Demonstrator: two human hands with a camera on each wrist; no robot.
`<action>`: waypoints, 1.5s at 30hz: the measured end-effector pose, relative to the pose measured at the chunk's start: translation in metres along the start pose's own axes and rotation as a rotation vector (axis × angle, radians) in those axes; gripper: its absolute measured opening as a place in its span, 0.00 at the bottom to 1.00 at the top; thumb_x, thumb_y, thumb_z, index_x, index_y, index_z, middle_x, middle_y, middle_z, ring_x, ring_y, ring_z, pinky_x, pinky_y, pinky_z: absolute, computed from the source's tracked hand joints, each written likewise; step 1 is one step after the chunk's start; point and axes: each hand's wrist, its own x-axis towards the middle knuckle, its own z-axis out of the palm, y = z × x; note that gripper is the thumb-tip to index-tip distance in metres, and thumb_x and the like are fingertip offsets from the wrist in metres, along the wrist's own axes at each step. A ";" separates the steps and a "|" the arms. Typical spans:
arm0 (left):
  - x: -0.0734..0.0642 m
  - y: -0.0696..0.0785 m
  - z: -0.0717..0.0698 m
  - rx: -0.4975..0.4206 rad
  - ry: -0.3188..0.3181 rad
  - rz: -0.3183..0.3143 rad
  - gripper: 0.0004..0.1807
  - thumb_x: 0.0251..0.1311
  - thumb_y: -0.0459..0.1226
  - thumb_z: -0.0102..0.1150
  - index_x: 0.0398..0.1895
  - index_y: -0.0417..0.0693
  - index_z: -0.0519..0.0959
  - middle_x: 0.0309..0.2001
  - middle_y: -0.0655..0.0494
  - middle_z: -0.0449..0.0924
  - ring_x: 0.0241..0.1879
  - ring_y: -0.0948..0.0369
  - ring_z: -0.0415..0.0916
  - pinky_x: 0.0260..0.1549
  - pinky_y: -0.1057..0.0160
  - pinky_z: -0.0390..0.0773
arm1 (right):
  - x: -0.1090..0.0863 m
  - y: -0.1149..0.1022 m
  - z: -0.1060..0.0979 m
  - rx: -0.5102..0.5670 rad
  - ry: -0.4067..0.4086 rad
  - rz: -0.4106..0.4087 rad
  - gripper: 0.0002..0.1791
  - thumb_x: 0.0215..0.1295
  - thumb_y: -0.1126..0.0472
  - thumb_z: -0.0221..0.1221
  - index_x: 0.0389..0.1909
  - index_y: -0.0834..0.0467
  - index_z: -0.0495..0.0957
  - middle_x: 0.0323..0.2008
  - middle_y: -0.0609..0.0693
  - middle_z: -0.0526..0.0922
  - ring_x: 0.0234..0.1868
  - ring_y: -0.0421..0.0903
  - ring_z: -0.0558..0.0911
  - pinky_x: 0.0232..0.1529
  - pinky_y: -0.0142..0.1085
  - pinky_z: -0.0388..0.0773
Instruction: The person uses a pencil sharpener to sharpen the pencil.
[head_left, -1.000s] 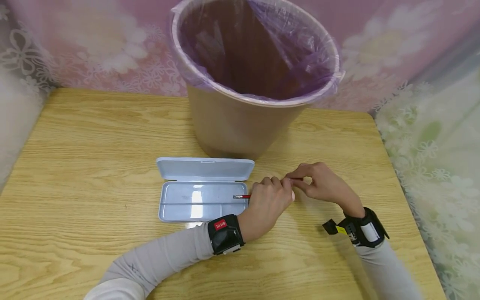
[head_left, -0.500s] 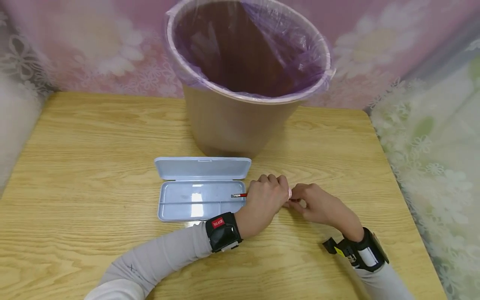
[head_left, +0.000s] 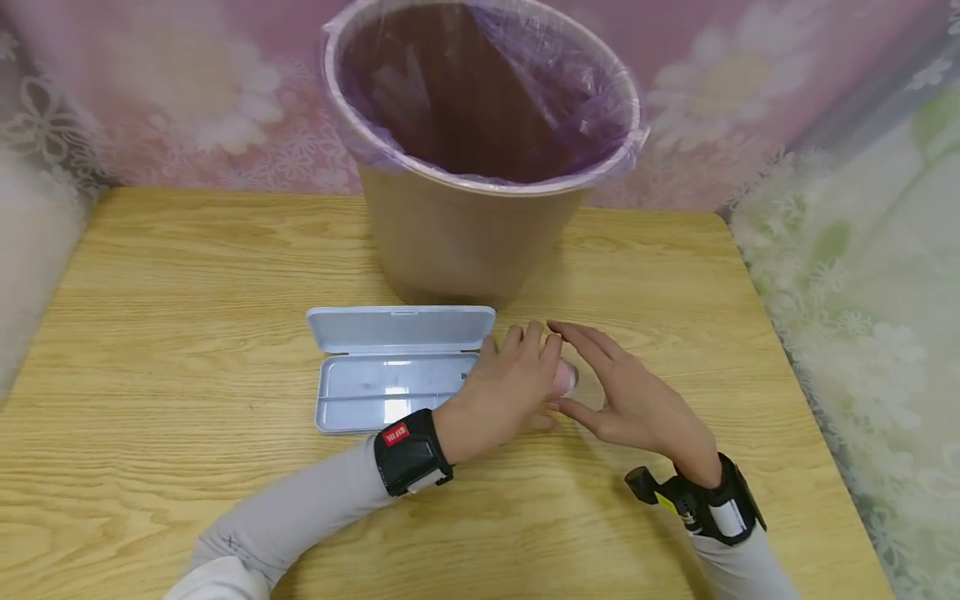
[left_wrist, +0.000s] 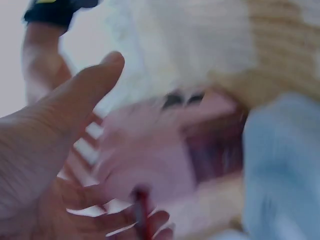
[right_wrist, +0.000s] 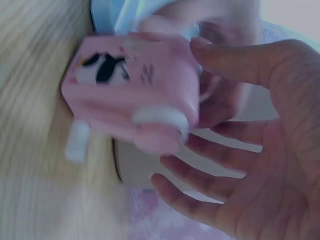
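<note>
A pink crank pencil sharpener (right_wrist: 172,82) with a cartoon print and a white handle (right_wrist: 77,141) lies between the two hands. In the head view only its end (head_left: 564,379) shows. A red pencil (left_wrist: 141,215) meets its front face in the blurred left wrist view; how far it goes in is unclear. My left hand (head_left: 498,396) arches over the sharpener with fingers spread, its thumb standing clear. My right hand (head_left: 637,404) faces the crank end, thumb and fingers apart. Its thumb tip (right_wrist: 200,46) is at the sharpener's edge; contact cannot be told.
Left of the sharpener stands a pale blue pencil case (head_left: 360,379) with its lid raised. Behind it rises a large beige bin (head_left: 465,242) lined with a purple bag. The wooden table (head_left: 187,333) borders a flowered pink backdrop (head_left: 225,92).
The right fingers were bunched at the crank end, moved down, and are now spread apart. The left hand has loosened, with its fingers spread and its wrist shifted left.
</note>
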 end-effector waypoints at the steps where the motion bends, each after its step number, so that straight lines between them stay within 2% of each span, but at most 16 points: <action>1: -0.004 -0.007 -0.004 -0.026 0.022 0.015 0.54 0.44 0.71 0.70 0.66 0.43 0.69 0.57 0.50 0.75 0.53 0.53 0.75 0.44 0.54 0.82 | 0.004 -0.001 0.003 0.006 -0.002 -0.011 0.47 0.63 0.52 0.70 0.79 0.54 0.56 0.74 0.58 0.66 0.74 0.59 0.68 0.67 0.58 0.70; 4: -0.017 -0.028 -0.010 -0.080 0.085 0.051 0.44 0.45 0.67 0.72 0.54 0.43 0.76 0.47 0.52 0.77 0.46 0.54 0.76 0.41 0.55 0.77 | 0.017 -0.002 0.011 0.015 -0.023 -0.047 0.47 0.63 0.48 0.70 0.78 0.53 0.58 0.73 0.57 0.69 0.72 0.57 0.70 0.67 0.55 0.72; 8: -0.031 -0.048 -0.010 -0.099 0.066 0.095 0.29 0.51 0.60 0.74 0.42 0.47 0.79 0.37 0.56 0.79 0.39 0.57 0.77 0.38 0.57 0.74 | 0.033 0.001 0.026 -0.058 -0.016 -0.144 0.41 0.62 0.45 0.70 0.72 0.55 0.68 0.65 0.55 0.78 0.63 0.52 0.79 0.58 0.49 0.80; 11: -0.033 -0.055 -0.005 -0.038 0.053 0.177 0.13 0.61 0.47 0.70 0.37 0.49 0.79 0.31 0.59 0.80 0.33 0.62 0.78 0.34 0.61 0.73 | 0.040 0.005 0.039 -0.138 0.065 -0.221 0.33 0.59 0.42 0.71 0.61 0.54 0.78 0.54 0.52 0.85 0.50 0.48 0.85 0.46 0.44 0.84; 13: -0.033 -0.057 0.000 0.000 0.064 0.222 0.04 0.64 0.38 0.66 0.35 0.51 0.79 0.29 0.61 0.81 0.30 0.64 0.78 0.32 0.63 0.72 | 0.044 0.007 0.047 -0.174 0.143 -0.255 0.26 0.58 0.44 0.71 0.53 0.52 0.81 0.46 0.49 0.86 0.42 0.45 0.85 0.38 0.41 0.83; 15: -0.034 -0.058 0.005 0.009 0.085 0.242 0.06 0.64 0.30 0.62 0.33 0.51 0.79 0.27 0.62 0.80 0.28 0.64 0.77 0.29 0.64 0.73 | 0.046 0.008 0.054 -0.184 0.219 -0.269 0.20 0.56 0.46 0.71 0.46 0.51 0.82 0.39 0.48 0.86 0.35 0.43 0.84 0.31 0.40 0.81; 18: -0.037 -0.061 0.012 -0.035 0.124 0.217 0.08 0.61 0.28 0.61 0.31 0.51 0.79 0.26 0.61 0.78 0.25 0.62 0.76 0.27 0.63 0.76 | 0.052 0.008 0.061 -0.182 0.294 -0.300 0.16 0.54 0.49 0.70 0.41 0.51 0.81 0.35 0.46 0.85 0.30 0.42 0.82 0.26 0.39 0.79; 22: -0.046 -0.069 0.013 -0.128 0.141 0.170 0.08 0.58 0.27 0.59 0.28 0.49 0.77 0.23 0.60 0.74 0.22 0.62 0.74 0.22 0.62 0.75 | 0.058 0.006 0.064 -0.154 0.315 -0.329 0.15 0.54 0.50 0.71 0.40 0.51 0.81 0.33 0.45 0.84 0.29 0.42 0.81 0.25 0.39 0.79; 25: -0.061 -0.081 0.007 -0.187 0.126 0.121 0.09 0.55 0.26 0.58 0.26 0.49 0.75 0.23 0.60 0.74 0.21 0.62 0.72 0.22 0.61 0.75 | 0.060 0.006 0.063 -0.127 0.294 -0.323 0.15 0.54 0.50 0.71 0.40 0.50 0.81 0.33 0.44 0.83 0.30 0.41 0.81 0.26 0.38 0.79; 28: -0.082 -0.095 -0.001 -0.269 0.125 0.064 0.08 0.61 0.28 0.60 0.27 0.47 0.76 0.24 0.61 0.75 0.21 0.64 0.69 0.22 0.63 0.73 | 0.058 0.008 0.058 -0.124 0.270 -0.309 0.14 0.54 0.50 0.70 0.39 0.49 0.81 0.34 0.44 0.84 0.31 0.42 0.82 0.27 0.37 0.79; 31: -0.099 -0.105 -0.008 -0.417 0.147 0.032 0.05 0.69 0.33 0.60 0.33 0.47 0.80 0.26 0.62 0.77 0.24 0.67 0.69 0.26 0.66 0.73 | 0.054 0.011 0.050 -0.140 0.274 -0.298 0.14 0.53 0.50 0.69 0.38 0.49 0.81 0.34 0.45 0.84 0.33 0.44 0.83 0.27 0.39 0.80; 35: -0.106 -0.109 -0.012 -0.673 0.140 0.040 0.06 0.76 0.37 0.53 0.46 0.49 0.79 0.31 0.62 0.80 0.27 0.69 0.71 0.29 0.69 0.73 | 0.050 0.017 0.042 -0.153 0.285 -0.277 0.14 0.52 0.50 0.69 0.38 0.50 0.81 0.34 0.46 0.85 0.34 0.46 0.83 0.27 0.41 0.80; 37: -0.104 -0.109 -0.011 -0.786 0.117 0.044 0.06 0.77 0.38 0.50 0.49 0.51 0.76 0.34 0.64 0.83 0.29 0.67 0.75 0.29 0.69 0.73 | 0.046 0.020 0.040 -0.154 0.287 -0.259 0.14 0.52 0.50 0.69 0.39 0.49 0.81 0.34 0.46 0.85 0.34 0.47 0.83 0.27 0.41 0.80; 39: -0.099 -0.107 -0.011 -0.897 0.088 0.063 0.07 0.78 0.38 0.48 0.52 0.53 0.73 0.38 0.67 0.86 0.33 0.65 0.78 0.33 0.68 0.74 | 0.041 0.021 0.039 -0.156 0.296 -0.237 0.14 0.52 0.49 0.69 0.38 0.49 0.81 0.34 0.46 0.86 0.35 0.47 0.83 0.26 0.42 0.80; 41: -0.093 -0.105 -0.010 -1.041 0.052 0.085 0.06 0.79 0.38 0.46 0.53 0.53 0.71 0.43 0.66 0.88 0.37 0.61 0.82 0.34 0.66 0.73 | 0.036 0.022 0.040 -0.156 0.306 -0.221 0.14 0.51 0.50 0.69 0.38 0.49 0.81 0.33 0.45 0.85 0.34 0.47 0.83 0.26 0.42 0.80; 45: -0.085 -0.098 -0.014 -1.386 -0.018 0.146 0.05 0.79 0.37 0.44 0.53 0.50 0.67 0.52 0.55 0.88 0.41 0.52 0.84 0.46 0.55 0.79 | 0.030 0.022 0.040 -0.155 0.323 -0.203 0.14 0.50 0.50 0.69 0.36 0.49 0.81 0.31 0.45 0.85 0.31 0.46 0.81 0.26 0.42 0.78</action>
